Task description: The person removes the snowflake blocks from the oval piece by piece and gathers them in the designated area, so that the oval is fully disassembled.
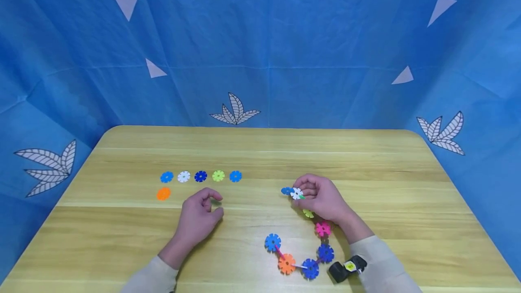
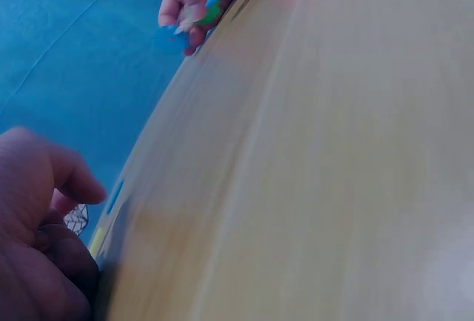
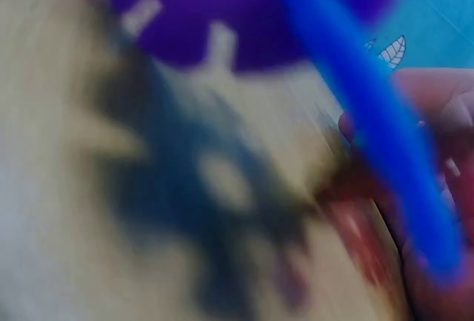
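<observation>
- Blue printed cloth (image 1: pixel 268 35) — hangs behind the desk's far edge.
- Pale wood-grain desk (image 1: pixel 134 238) — carries all the loose pieces; no box, tray or bowl in view.
- Right hand (image 1: pixel 325 200), right of the desk's centre: thumb and fingers pinch the chain near its far end, by a white disc. Grip there probably steadies the end, leaving the outermost blue disc exposed.
- Left hand (image 1: pixel 199 218), left of centre, nearer the near edge than the loose discs: grasps nothing, fingers loosely bent, thumb and forefinger apart.
- Curved chain of multicoloured, notched plastic discs (image 1: pixel 325 253): runs from the right hand toward the near edge, then bends left to a blue disc. Edge-on discs link the flat ones; shadows suggest part is lifted.
- Black wrist-worn module with yellow label (image 1: pixel 339 271): at the right cuff, beside the chain.
- Row of five blue, white and lime notched plastic discs (image 1: pixel 201 176): left of centre, roughly parallel to the far edge; spaced singly, likely for easy picking.
- Orange notched plastic disc (image 1: pixel 163 193): alone, just nearside of the row's left end.
</observation>
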`<state>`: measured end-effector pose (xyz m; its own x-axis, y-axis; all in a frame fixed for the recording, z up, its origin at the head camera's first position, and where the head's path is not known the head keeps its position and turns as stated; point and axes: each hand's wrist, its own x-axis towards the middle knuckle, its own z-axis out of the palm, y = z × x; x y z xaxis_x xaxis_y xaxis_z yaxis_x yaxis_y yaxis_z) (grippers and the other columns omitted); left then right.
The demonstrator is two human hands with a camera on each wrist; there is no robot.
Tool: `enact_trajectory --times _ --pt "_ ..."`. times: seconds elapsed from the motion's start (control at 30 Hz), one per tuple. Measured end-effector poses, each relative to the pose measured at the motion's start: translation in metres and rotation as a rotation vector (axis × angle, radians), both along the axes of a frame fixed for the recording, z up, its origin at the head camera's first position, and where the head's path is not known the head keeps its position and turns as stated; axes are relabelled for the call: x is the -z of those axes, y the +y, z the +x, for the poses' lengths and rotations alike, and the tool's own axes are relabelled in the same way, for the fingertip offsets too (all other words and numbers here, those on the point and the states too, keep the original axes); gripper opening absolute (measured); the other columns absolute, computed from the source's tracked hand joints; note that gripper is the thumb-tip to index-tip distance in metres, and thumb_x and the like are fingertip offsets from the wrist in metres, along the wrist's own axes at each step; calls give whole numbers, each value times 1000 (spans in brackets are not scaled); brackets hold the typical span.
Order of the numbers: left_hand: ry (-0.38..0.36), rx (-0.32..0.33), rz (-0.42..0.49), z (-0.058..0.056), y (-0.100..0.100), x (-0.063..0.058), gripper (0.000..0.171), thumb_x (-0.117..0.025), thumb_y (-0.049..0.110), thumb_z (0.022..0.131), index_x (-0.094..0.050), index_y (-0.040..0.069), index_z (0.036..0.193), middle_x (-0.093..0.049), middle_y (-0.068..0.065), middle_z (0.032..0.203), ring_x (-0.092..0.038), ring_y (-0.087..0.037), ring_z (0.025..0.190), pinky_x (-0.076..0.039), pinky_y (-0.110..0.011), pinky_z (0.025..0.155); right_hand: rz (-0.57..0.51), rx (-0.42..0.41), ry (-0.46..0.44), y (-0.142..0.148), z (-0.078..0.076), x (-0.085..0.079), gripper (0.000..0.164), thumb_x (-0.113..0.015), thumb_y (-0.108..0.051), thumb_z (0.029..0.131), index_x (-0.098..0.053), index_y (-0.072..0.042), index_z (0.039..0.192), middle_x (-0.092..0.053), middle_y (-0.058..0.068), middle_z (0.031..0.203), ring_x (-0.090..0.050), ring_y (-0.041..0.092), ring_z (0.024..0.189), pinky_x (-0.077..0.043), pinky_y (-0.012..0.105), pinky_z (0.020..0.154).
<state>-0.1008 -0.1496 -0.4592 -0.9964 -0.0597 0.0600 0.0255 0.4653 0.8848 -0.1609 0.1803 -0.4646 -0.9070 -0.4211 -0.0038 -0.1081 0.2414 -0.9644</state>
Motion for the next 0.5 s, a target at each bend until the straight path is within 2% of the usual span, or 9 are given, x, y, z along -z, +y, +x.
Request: enact_trajectory --times 0.17,0.37,0.5 --pt "-2 20 12 -3 12 1 24 -73 -8 75 -69 8 92 -37 3 56 -35 -12 51 -38 -27 56 -30 -4 24 -3 1 1 36 -85 -3 77 -66 1 108 -66 14 95 -64 24 85 -55 31 77" --pt "-24 59 34 -7 25 1 23 -74 -5 76 -69 9 94 -37 4 55 -35 -11 49 -38 -28 56 -11 -29 58 -6 2 4 34 -85 -7 79 -72 -3 110 -68 11 96 -64 25 83 -54 31 75" --pt "-9 95 47 -10 35 1 22 -75 -5 77 -69 8 94 -38 5 55 -35 -10 49 -39 -28 55 7 -44 57 -6 3 3 35 -84 -7 79 -72 -3 112 -68 10 94 -62 24 81 -54 31 73"
